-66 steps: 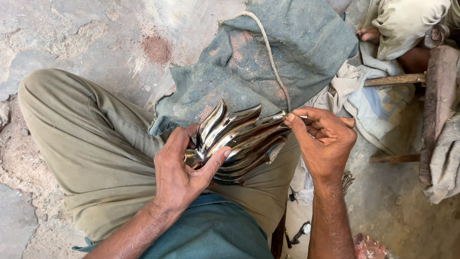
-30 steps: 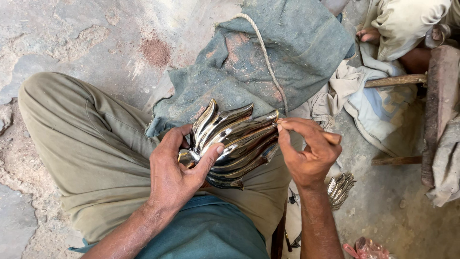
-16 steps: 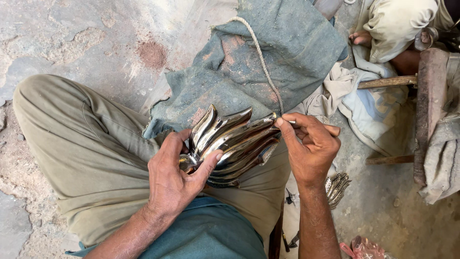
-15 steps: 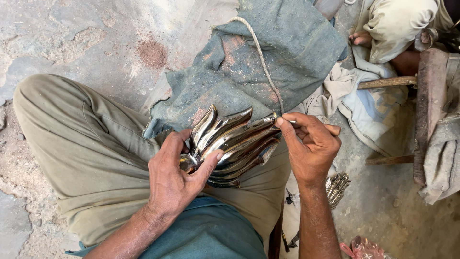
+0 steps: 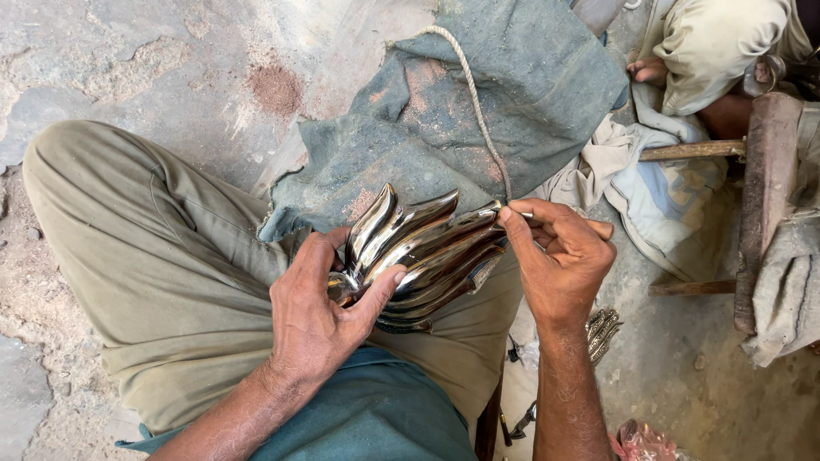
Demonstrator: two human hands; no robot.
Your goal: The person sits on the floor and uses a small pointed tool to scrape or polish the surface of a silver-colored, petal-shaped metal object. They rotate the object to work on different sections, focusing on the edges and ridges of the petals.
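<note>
A fan of shiny metal blades [image 5: 418, 256] rests over the person's lap. The left hand [image 5: 320, 320] clamps its base to steady it; the right hand [image 5: 559, 260], at its tips, pinches a thin tool [image 5: 523, 215] against them.

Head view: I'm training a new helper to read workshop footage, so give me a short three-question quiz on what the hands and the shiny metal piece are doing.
1. True or false: the left hand grips the shiny fluted, fan-shaped metal piece at its narrow end.
2. Which does the right hand hold? A) a hammer B) a thin metal tool C) the pale twisted rope
3. Fill in: the metal piece is held above the person's lap, in front of a dusty blue-grey ____.

Key: 1 true; 2 B, its tip meets the piece's far edge; 3 cloth.
</note>
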